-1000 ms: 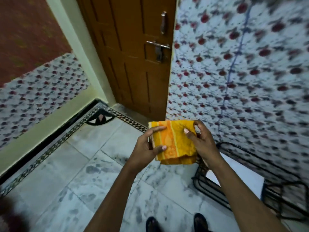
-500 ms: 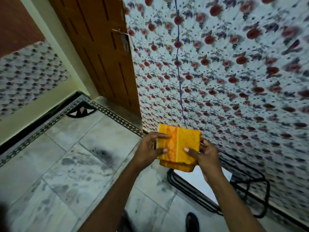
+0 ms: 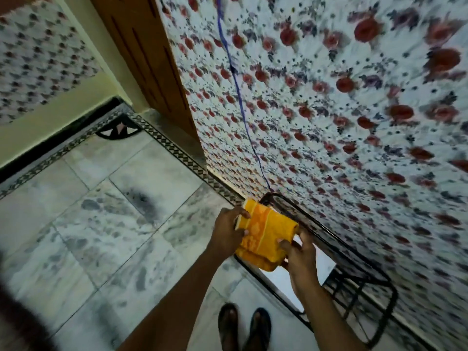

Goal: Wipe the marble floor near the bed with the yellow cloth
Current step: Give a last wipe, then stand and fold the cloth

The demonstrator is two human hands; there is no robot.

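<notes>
Yellow cloth (image 3: 267, 234) lowered, folded, orange-patterned, both hands gripping

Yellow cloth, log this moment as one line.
stage: pre-wipe | folded yellow-orange cloth: held above grey-veined marble floor | left hand: gripping cloth | right hand: gripping cloth

Home interior, marble floor (image 3: 106, 224), wooden door (image 3: 152, 59), floral-tiled wall (image 3: 329, 110), black metal rack (image 3: 354, 282)

floral-tiled wall (image 3: 342, 102), brown wooden door (image 3: 149, 64), black wire rack (image 3: 354, 282)
</notes>
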